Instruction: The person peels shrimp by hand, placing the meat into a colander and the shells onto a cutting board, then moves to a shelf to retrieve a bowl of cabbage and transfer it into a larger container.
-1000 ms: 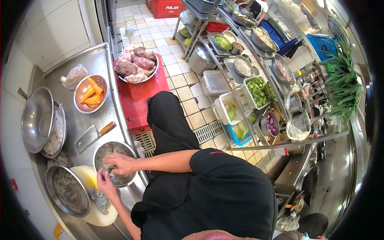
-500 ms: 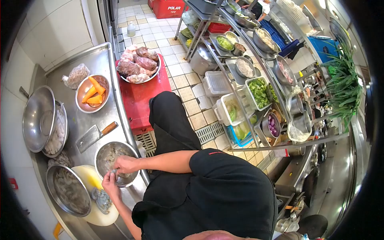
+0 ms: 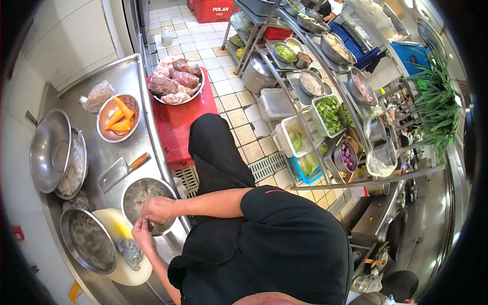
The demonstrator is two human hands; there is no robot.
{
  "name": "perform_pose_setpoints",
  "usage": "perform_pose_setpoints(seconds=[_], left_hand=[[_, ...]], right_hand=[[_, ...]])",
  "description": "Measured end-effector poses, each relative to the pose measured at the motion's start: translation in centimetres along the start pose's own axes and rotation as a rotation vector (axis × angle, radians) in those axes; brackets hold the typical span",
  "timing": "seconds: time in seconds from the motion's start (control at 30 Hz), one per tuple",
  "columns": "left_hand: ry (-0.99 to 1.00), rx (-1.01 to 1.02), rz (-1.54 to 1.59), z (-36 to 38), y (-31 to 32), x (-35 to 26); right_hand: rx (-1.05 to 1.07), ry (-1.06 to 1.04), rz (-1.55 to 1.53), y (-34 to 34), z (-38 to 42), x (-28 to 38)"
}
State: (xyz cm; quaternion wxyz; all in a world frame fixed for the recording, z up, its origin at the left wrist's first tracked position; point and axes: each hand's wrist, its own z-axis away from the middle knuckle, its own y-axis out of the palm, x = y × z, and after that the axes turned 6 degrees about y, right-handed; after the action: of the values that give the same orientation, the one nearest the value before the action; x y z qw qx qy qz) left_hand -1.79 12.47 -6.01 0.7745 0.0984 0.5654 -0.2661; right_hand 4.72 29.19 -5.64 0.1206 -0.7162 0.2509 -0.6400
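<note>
Both my hands meet over the near left side of a metal bowl (image 3: pixel 133 192) holding small greyish pieces that look like shrimp shells. My left hand (image 3: pixel 143 236) pinches a shrimp, mostly hidden by the fingers. Closed against the same shrimp is my right hand (image 3: pixel 158 209), its fingertips touching the left ones. To the left, a tilted steel bowl (image 3: pixel 65 230) contains grey raw shrimp (image 3: pixel 90 239). It rests partly on a round whitish cutting board (image 3: pixel 136 277), where a small heap of bluish-grey peeled shrimp (image 3: pixel 132 254) lies.
A cleaver (image 3: pixel 116 173) lies beyond the bowl on the steel counter (image 3: pixel 101 152). Farther off are a colander of carrots (image 3: pixel 133 105), a plastic bag (image 3: pixel 96 96) and stacked bowls (image 3: pixel 40 152). A meat basin (image 3: pixel 175 84) stands on a red box (image 3: pixel 175 127). Shelving (image 3: pixel 310 119) is at right.
My hands have drawn closer together, the right one shifting slightly toward the left. The greyish shrimp between the fingers shows less now. The rest stays in place.
</note>
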Motion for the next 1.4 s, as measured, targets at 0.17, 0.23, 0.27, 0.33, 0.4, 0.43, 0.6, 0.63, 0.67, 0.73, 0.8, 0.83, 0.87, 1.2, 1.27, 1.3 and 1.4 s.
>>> perform_pose_setpoints(seconds=[0.17, 0.23, 0.27, 0.33, 0.4, 0.43, 0.6, 0.63, 0.67, 0.73, 0.8, 0.83, 0.87, 1.2, 1.27, 1.3, 1.4], left_hand=[[-0.089, -0.071, 0.043, 0.2, 1.1, 0.0], [-0.088, -0.068, 0.012, 0.4, 0.8, -0.2], [-0.092, -0.057, 0.014, 0.4, 0.7, -0.3], [-0.103, -0.031, 0.018, 0.7, 0.4, -0.3], [-0.107, -0.002, 0.083, 0.7, 0.1, 0.2], [-0.109, 0.011, 0.116, 0.7, 0.0, 0.3], [0.084, -0.082, 0.137, 0.8, 1.1, 0.7], [0.148, -0.111, 0.070, 0.6, 1.5, 1.3], [0.222, -0.162, -0.036, 0.3, 1.9, 1.9], [0.368, -0.261, -0.245, 0.3, 3.2, 1.9], [0.387, -0.359, -0.259, 0.3, 3.8, 2.0], [0.363, -0.415, -0.245, 0.1, 3.7, 1.9], [0.338, -0.472, -0.232, 0.0, 3.7, 2.0], [0.289, -0.337, -0.244, -0.5, 0.9, -0.4], [0.186, -0.266, -0.043, -0.6, 1.2, 0.0], [0.129, -0.249, 0.151, -0.9, 1.6, 1.1], [0.085, -0.206, 0.481, -0.5, 3.0, 1.4]], right_hand=[[0.091, -0.019, 0.181, 0.3, 0.5, -0.2], [0.109, -0.021, 0.211, 0.6, 0.5, -0.2], [0.119, -0.015, 0.224, 0.8, 0.4, -0.1], [0.106, 0.014, 0.240, 1.2, 0.5, -0.1], [0.065, 0.060, 0.244, 1.6, 0.6, 0.2], [0.054, 0.098, 0.169, 1.4, 0.5, 0.1], [0.101, 0.592, -0.570, 1.0, -0.7, -1.6], [0.108, 0.685, -0.815, 1.3, -0.8, -2.2], [0.124, 0.756, -0.886, 1.8, -0.5, -2.6], [0.154, 0.901, -1.027, 1.9, -0.1, -2.7], [0.255, 0.823, -0.701, 1.8, -0.2, -2.6], [0.301, 0.724, -0.519, 1.5, -0.3, -2.5], [0.344, 0.622, -0.338, 1.3, -0.3, -2.4], [-0.124, 0.095, 0.183, -0.3, -0.2, -1.7], [-0.125, 0.088, 0.006, -0.3, -0.4, -1.3], [-0.124, 0.085, -0.081, -0.2, -0.4, -1.1], [-0.013, 0.371, -0.348, -1.3, -0.4, 0.7]])
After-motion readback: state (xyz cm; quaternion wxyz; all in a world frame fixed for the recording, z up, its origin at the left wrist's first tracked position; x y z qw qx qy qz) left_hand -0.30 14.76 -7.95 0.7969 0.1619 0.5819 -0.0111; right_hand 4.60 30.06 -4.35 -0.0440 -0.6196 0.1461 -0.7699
